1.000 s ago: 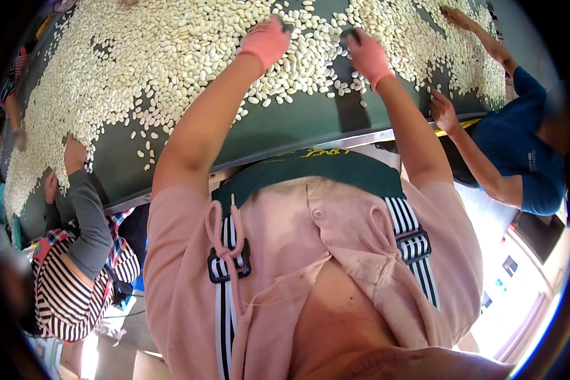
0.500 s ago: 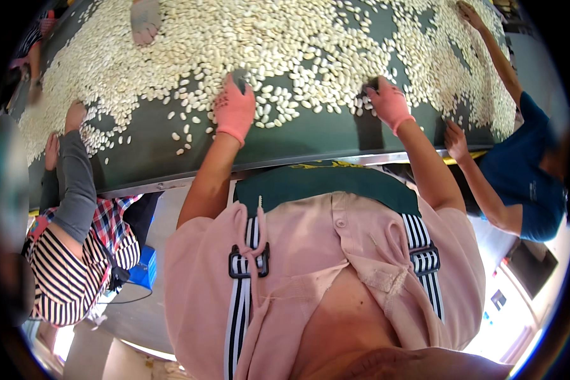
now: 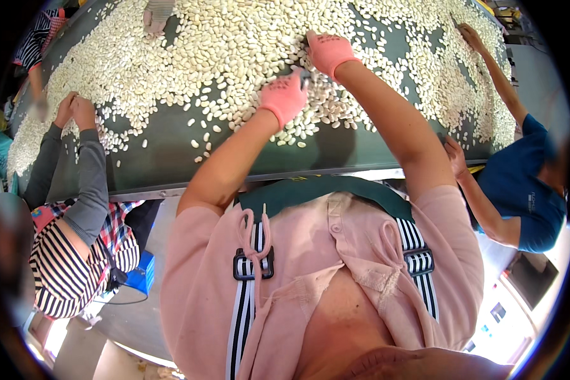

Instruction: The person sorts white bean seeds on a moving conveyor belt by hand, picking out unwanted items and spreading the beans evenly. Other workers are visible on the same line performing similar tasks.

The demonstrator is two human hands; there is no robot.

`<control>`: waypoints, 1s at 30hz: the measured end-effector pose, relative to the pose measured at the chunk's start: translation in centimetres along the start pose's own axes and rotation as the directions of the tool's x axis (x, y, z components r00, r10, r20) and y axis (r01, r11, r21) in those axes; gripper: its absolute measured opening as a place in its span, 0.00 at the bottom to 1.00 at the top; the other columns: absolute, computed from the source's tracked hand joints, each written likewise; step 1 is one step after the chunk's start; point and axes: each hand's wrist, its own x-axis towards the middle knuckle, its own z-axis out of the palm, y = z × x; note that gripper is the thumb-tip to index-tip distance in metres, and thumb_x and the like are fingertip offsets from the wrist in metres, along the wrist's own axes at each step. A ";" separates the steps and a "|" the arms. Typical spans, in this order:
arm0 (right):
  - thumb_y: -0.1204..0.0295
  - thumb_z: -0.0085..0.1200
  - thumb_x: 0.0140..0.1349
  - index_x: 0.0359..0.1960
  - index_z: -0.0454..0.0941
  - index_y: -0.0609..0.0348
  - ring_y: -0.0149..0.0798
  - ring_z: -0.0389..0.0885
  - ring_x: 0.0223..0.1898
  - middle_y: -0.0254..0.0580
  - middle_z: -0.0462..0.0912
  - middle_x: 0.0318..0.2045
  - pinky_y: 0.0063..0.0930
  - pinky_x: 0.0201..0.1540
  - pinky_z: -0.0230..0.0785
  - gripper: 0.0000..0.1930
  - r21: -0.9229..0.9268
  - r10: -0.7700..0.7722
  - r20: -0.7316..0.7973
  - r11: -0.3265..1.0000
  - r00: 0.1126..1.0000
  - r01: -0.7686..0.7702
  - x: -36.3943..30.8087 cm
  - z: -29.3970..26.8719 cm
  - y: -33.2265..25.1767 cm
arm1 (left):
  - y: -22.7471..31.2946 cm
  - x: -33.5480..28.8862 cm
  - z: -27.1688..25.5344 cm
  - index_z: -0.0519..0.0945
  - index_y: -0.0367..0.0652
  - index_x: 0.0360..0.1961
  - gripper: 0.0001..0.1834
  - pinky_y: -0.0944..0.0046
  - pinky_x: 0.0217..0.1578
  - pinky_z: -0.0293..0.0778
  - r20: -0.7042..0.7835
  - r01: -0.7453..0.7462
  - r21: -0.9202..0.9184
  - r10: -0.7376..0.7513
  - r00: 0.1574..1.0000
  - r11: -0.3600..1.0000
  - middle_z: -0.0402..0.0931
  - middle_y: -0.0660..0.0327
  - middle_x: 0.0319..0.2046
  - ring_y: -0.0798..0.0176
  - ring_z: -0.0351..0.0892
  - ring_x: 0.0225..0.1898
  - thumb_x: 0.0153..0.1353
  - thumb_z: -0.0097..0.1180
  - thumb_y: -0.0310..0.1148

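White beans point(image 3: 202, 50) lie in a broad, uneven layer over a dark green work surface point(image 3: 171, 136). My left hand point(image 3: 285, 96), in a pink glove with grey fingertips, rests low among the beans, thumb apart from the fingers. Farther out and a little to the right, my right hand point(image 3: 329, 52) wears a matching glove and reaches into the thick layer. Its fingers bend down toward the beans and are mostly hidden. The two hands are close but apart. Between and right of them, some beans are blurred.
A metal edge point(image 3: 386, 174) runs along the near side. At left, a co-worker's bare hands point(image 3: 79, 109) meet over the beans. A gloved hand point(image 3: 158, 16) reaches in from the far side. Another co-worker in a blue shirt point(image 3: 522, 190) works at right.
My right hand has moved left and farther out across the beans. My left hand has shifted right toward it. Beans now lie where dark surface showed between the hands.
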 end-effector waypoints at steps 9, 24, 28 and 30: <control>0.60 0.45 0.70 0.46 0.67 0.61 0.52 0.83 0.38 0.51 0.85 0.34 0.44 0.40 0.73 0.16 0.000 0.017 0.018 1.000 1.000 -0.017 -1.9 1.6 -0.3 | -8.7 3.0 -6.3 0.74 0.47 0.56 0.20 0.48 0.48 0.74 -0.422 0.093 -0.232 -0.186 0.887 0.968 0.82 0.49 0.42 0.45 0.81 0.45 0.66 0.47 0.41; 0.63 0.44 0.70 0.45 0.77 0.61 0.26 0.64 0.20 0.29 0.69 0.20 0.17 0.19 0.56 0.15 0.864 -0.162 0.309 -0.364 0.937 -0.348 -1.7 2.5 4.8 | -9.0 11.8 -8.1 0.75 0.38 0.58 0.26 0.53 0.56 0.73 0.000 0.035 -0.523 -0.041 0.999 0.852 0.78 0.42 0.52 0.43 0.79 0.52 0.58 0.48 0.33; 0.62 0.40 0.74 0.34 0.74 0.56 0.22 0.61 0.20 0.30 0.68 0.25 0.16 0.16 0.54 0.15 0.449 -0.327 0.100 -0.828 0.940 -0.336 -1.6 2.7 4.3 | -7.2 7.9 -1.9 0.72 0.47 0.62 0.24 0.55 0.50 0.75 -0.020 -0.292 -0.281 0.299 0.954 0.914 0.81 0.47 0.44 0.53 0.81 0.43 0.64 0.44 0.37; 0.56 0.39 0.75 0.30 0.71 0.53 0.22 0.58 0.20 0.30 0.68 0.27 0.16 0.17 0.53 0.19 0.530 -0.267 0.046 -0.810 0.963 -0.250 -0.6 2.8 3.7 | -7.5 3.8 -4.6 0.74 0.42 0.57 0.22 0.52 0.49 0.75 -0.122 -0.145 -0.303 0.113 0.986 0.942 0.81 0.47 0.42 0.50 0.82 0.43 0.66 0.46 0.41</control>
